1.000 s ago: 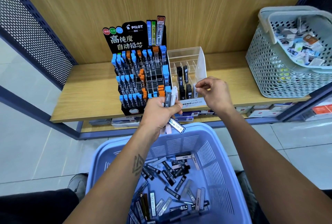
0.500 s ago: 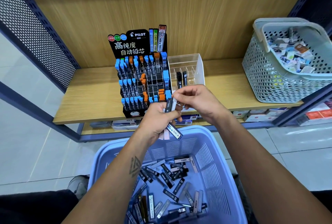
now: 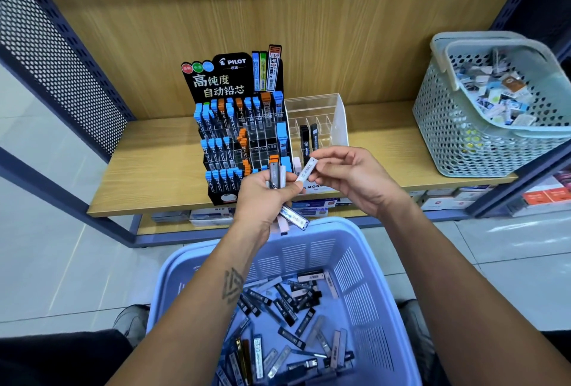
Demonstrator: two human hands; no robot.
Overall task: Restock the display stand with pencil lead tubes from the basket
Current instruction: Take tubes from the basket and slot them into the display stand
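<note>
Since 0.5 s ago, right hand (image 3: 355,180) has drawn back from the left hand (image 3: 262,197) with 1 slim white lead tube (image 3: 307,169) pinched between thumb and fingertips, tube tilted, lower end still close to the left-hand bundle.

Left hand grips a fan of several lead tubes (image 3: 279,190): grey and black ones stick up above the fist, a blue-labelled one and a pinkish one hang out below.

Both hands hover over the shelf edge, in front of the clear acrylic compartment stand (image 3: 333,116), beside the black Pilot tiered display stand (image 3: 234,126). Remaining stock lies loose in the lilac plastic basket (image 3: 380,268) below.

Risks, my read:
- Lower tubes look loosely held, so 1 could slip out; it may miss the basket and hit the floor.
- 2 stands adjacent, so the tube could land in the wrong slot.
- Narrow slots: tilted entry could jam or knock tubes already standing.
</note>
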